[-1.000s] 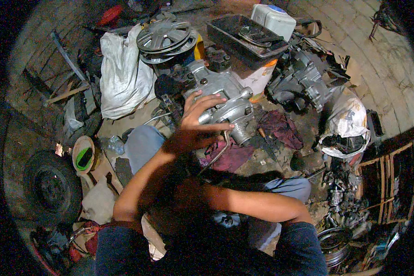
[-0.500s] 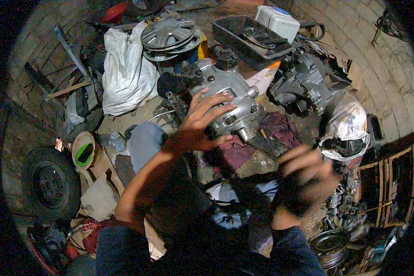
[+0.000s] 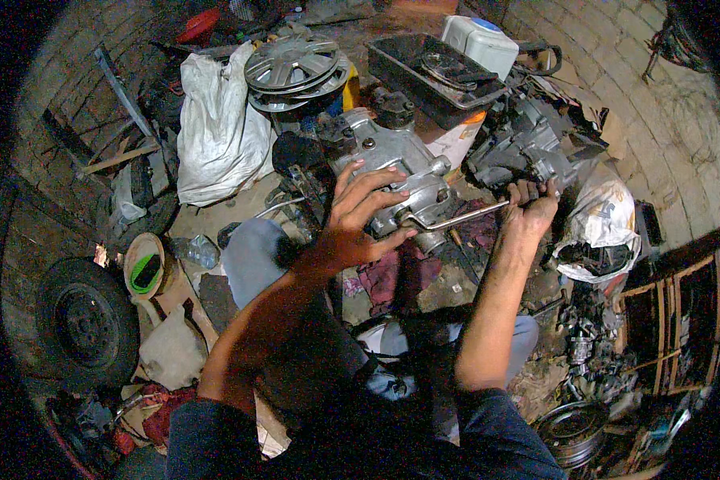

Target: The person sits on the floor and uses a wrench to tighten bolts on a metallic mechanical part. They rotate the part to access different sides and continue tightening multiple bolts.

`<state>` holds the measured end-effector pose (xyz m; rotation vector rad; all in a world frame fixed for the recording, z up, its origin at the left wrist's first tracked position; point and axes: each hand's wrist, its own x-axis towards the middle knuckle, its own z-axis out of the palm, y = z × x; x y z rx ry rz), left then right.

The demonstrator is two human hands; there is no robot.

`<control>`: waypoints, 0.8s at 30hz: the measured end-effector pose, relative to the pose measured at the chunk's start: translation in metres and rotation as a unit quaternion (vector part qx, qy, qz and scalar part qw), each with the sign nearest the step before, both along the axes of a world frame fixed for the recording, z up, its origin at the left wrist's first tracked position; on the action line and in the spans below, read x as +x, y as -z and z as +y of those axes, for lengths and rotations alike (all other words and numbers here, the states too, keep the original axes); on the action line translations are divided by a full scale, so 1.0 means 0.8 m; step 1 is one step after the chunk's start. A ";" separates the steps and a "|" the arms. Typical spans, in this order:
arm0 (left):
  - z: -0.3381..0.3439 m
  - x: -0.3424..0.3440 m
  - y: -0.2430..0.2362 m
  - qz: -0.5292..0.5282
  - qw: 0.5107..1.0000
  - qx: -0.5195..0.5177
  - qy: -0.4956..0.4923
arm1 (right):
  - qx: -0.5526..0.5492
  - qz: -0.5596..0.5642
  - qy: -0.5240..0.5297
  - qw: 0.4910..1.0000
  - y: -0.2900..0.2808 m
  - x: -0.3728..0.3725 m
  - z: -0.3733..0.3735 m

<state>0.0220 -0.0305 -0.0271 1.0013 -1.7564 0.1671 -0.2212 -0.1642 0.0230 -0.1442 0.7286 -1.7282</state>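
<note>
Casting (image 3: 398, 156): mid-scene, beyond the left hand (image 3: 360, 216), right of the sack (image 3: 220, 136) and on the near side of the tray (image 3: 414, 92).
Left hand: spread over the casting's near left side, fingers laid on the metal rather than wrapped round it; the thumb lies by the bar's left end.
Right hand (image 3: 530, 210): fingers curled round the bar's right end, right of the casting.
Bar (image 3: 468, 215): slim metal, running from the casting's near face to the right hand; its left end looks bent, but how it seats there cannot be told.
Casting's weight: probably heavy and rigid, likely a two-handed lift.
Casting's surface: smooth in places, perhaps oily, so bare fingers could slip; the body should take firm handling, though thin edges might chip.
Casting's hold: the lobes and raised rims look surest; a broad palm on the left would steady it.
Bar's handling: likely light and stiff; best gripped at the right end, where leverage is greatest.
Cloth (image 3: 378, 282): soft, crumpled, on the near side of the casting.
</note>
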 end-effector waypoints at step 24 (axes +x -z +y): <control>-0.005 0.015 0.004 -0.034 0.997 0.059 0.042 | -0.670 0.558 -0.200 0.447 -0.060 0.113 0.182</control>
